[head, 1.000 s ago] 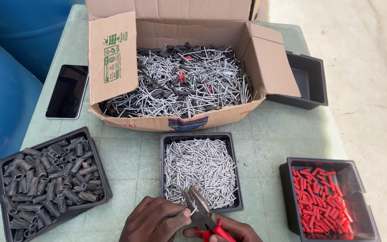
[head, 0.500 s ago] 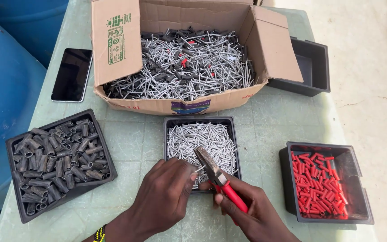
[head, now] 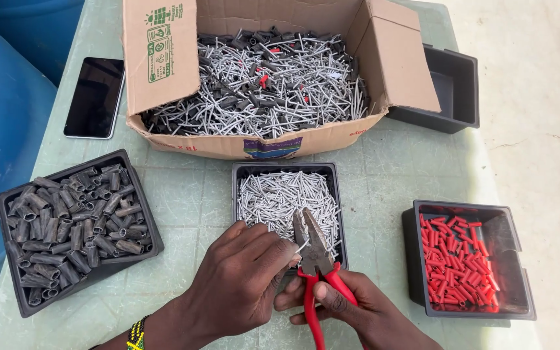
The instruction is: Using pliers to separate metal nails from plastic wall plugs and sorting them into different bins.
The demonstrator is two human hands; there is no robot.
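My right hand (head: pixel 351 311) grips the red handles of a pair of pliers (head: pixel 312 249), whose grey jaws point up over the near edge of the middle black tray (head: pixel 284 170) filled with silver nails. My left hand (head: pixel 244 279) pinches a thin silver nail (head: pixel 301 245) at the pliers' jaws. Both hands sit at the table's near edge, just in front of that tray.
A black tray of dark tubes (head: pixel 76 223) lies left, a black tray of red tubes (head: pixel 465 259) right. An open cardboard box (head: pixel 260 78) of mixed nails and tubes stands behind. An empty black tray (head: pixel 445 87) and a phone (head: pixel 94 97) flank it.
The view has shifted so the hands show more fully. My left hand has closed in on the pliers' jaws and the pliers stand more upright over the nail tray.
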